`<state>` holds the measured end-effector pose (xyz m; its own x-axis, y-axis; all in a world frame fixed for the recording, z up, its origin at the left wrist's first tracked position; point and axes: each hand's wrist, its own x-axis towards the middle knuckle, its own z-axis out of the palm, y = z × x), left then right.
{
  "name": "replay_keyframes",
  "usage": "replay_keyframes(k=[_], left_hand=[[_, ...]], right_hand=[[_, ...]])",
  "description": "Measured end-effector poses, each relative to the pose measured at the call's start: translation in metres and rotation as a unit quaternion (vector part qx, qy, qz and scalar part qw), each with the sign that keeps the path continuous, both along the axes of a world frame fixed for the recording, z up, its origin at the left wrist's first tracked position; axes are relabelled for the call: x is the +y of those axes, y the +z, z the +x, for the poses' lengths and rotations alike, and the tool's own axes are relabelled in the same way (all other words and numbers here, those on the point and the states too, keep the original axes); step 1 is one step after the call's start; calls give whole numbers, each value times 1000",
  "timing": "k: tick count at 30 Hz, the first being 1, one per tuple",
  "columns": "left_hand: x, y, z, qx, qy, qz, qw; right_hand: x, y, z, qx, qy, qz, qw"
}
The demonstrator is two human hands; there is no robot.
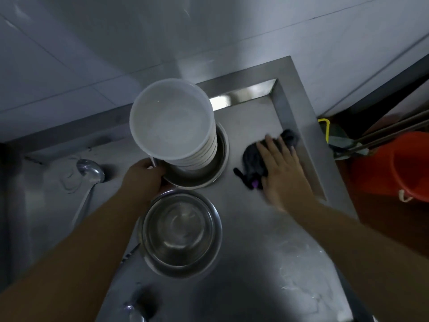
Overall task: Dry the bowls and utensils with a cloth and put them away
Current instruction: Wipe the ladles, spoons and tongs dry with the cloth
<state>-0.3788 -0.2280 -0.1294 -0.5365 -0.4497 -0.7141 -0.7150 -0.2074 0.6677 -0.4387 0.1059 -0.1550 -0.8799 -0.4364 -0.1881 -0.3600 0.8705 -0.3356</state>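
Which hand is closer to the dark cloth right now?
Right. The right hand lies flat on the dark cloth; the left hand is across the counter, gripping the metal bowl under the stack.

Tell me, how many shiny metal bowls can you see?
2. One metal bowl sits nearest the person; another metal bowl lies under the white stack. More may hide beneath.

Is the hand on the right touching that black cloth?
Touching. The head view shows the right hand lying flat on the dark cloth, fingers spread over it, on the steel counter.
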Motion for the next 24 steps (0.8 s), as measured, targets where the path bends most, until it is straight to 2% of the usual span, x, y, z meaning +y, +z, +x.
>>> replay_keyframes(k=[10, 16, 20, 24], left_hand=[[83, 22, -40, 19, 19, 34, 999], [121, 22, -57, 28, 56, 93, 994], [134, 25, -64, 33, 63, 118, 990], [139, 34, -50, 18, 63, 123, 990]], right_hand=[[81, -1, 186, -54, 0, 70, 996], [104, 4, 267, -13, -28, 68, 997], [124, 11, 297, -55, 0, 73, 996], [146, 16, 278, -62, 82, 94, 990]])
